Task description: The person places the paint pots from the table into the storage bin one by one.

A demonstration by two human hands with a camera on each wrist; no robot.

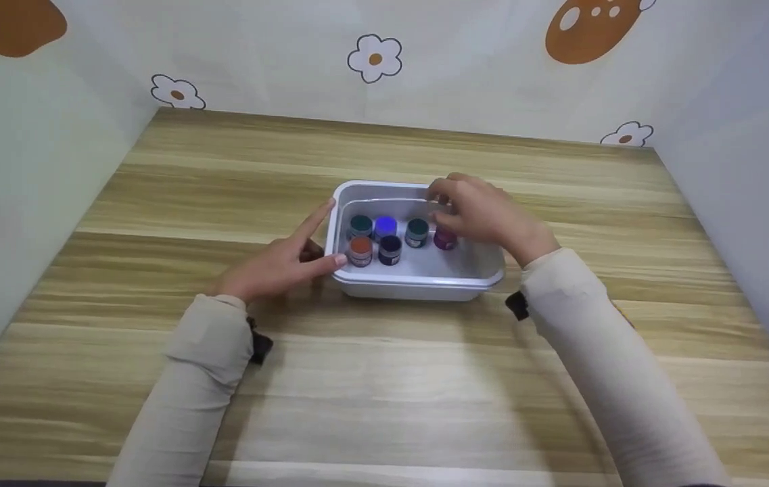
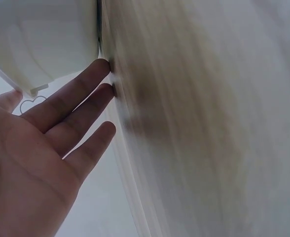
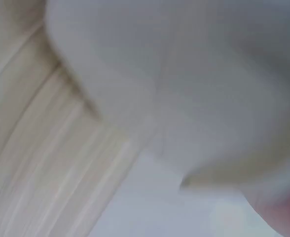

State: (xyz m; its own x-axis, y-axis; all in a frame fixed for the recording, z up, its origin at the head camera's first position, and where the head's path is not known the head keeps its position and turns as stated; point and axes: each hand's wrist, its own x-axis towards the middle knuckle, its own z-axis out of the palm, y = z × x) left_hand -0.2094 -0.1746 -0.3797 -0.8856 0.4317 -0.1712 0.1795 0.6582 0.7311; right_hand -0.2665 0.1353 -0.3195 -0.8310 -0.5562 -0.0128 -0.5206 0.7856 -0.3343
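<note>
A white plastic tub (image 1: pixel 418 279) stands on the table with several small lidded jars inside. Along its back row are a dark green jar (image 1: pixel 360 227), a blue jar (image 1: pixel 385 228) and another green jar (image 1: pixel 416 233). In front sit an orange-brown jar (image 1: pixel 360 251) and a dark jar (image 1: pixel 389 250). My left hand (image 1: pixel 279 267) touches the tub's left rim with thumb and index finger extended; its other fingers (image 2: pixel 88 89) spread low beside the tub in the left wrist view. Over the tub's right part, my right hand (image 1: pixel 482 210) hovers with thumb and fingers apart, partly hiding a magenta jar (image 1: pixel 445 239).
The wood-grain table (image 1: pixel 357 385) extends around the tub on all sides. A pale curtain (image 1: pixel 276 61) with flower prints borders its back and both sides. Dark straps (image 1: pixel 260 346) show at the wrists. The right wrist view is blurred.
</note>
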